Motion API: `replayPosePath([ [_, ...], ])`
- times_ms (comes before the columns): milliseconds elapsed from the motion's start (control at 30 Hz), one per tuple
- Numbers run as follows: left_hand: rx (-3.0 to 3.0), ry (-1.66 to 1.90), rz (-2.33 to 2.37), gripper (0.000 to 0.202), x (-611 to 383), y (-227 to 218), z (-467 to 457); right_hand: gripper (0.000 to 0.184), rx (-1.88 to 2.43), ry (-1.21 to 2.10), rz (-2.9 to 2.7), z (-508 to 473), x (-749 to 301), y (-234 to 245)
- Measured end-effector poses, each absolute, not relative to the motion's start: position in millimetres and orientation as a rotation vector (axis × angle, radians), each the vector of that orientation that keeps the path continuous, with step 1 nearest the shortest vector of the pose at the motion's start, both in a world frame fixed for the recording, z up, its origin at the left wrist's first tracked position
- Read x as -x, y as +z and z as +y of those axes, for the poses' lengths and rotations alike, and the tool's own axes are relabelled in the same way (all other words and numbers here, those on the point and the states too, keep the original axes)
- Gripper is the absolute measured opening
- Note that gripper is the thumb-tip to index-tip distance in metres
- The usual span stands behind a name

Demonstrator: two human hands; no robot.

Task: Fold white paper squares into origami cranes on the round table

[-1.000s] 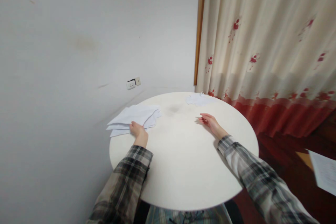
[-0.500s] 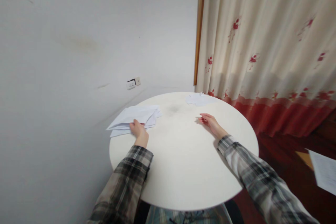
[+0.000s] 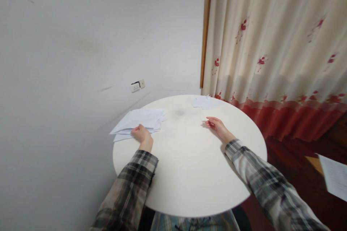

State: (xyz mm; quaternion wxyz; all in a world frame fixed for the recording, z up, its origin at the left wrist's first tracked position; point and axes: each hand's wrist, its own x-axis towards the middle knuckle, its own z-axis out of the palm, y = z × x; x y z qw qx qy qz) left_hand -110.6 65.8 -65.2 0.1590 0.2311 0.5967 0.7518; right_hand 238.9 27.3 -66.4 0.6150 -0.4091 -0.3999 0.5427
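Observation:
My left hand [image 3: 142,136] is at the near edge of a loose stack of white paper sheets [image 3: 141,116], on the left side of a round white table [image 3: 187,173]. Its fingers are curled in, overlapping the sheets' edge, and I see nothing between them. The top sheet lifts a little at its near edge. My right hand [image 3: 217,126] rests on its side on the right half of the table, loosely open, with fingers slightly bent and holding nothing. Beyond it, at the far rim, lie some white paper pieces [image 3: 204,102].
A pale wall [image 3: 81,61] with a socket [image 3: 135,87] borders the table on the left. A flowered curtain [image 3: 260,50] hangs behind on the right. At the lower right, a printed sheet [image 3: 334,175] and a brown flat item [image 3: 315,164] are over the dark red floor [image 3: 287,158].
My left thumb has come off the top of the sheets, and that hand has curled and shifted slightly left. My right hand and the papers stay where they were.

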Motion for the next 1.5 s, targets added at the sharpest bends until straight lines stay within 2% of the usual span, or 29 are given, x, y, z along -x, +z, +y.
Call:
replayPosePath([
  [133,-0.719,2.167,1.887,0.007,104,-50,55,0.01,0.924,1.259,-0.936,26,-239,-65],
  [233,-1.268,2.109,1.901,0.014,104,-44,49,0.01,0.92,1.259,-0.938,27,-240,-66],
  [367,-2.024,1.507,2.096,0.027,128,-58,50,0.01,0.922,1.259,-0.921,29,-244,-69],
  [467,-2.029,1.111,2.271,0.037,156,-73,55,0.011,0.931,1.26,-0.904,30,-247,-71],
  [633,-2.096,0.681,2.153,0.072,183,-79,56,0.012,0.936,1.259,-0.897,32,-250,-72],
  [767,-2.107,0.452,2.074,0.075,188,-73,53,0.011,0.933,1.257,-0.9,34,-254,-74],
  [900,-2.149,0.436,1.996,0.071,191,-71,53,0.011,0.925,1.258,-0.912,36,-256,-77],
  [1000,-2.187,0.563,2.055,0.067,187,-73,53,0.01,0.923,1.255,-0.919,37,-257,-78],
  [1133,-2.289,0.711,2.115,0.053,177,-75,48,0.011,0.922,1.255,-0.934,38,-257,-78],
  [1267,-2.344,0.716,2.164,0.042,170,-73,43,0.011,0.923,1.245,-0.939,36,-256,-75],
  [1500,-2.398,0.7,2.047,0.04,145,-62,38,0.008,0.908,1.212,-0.906,36,-254,-71],
])
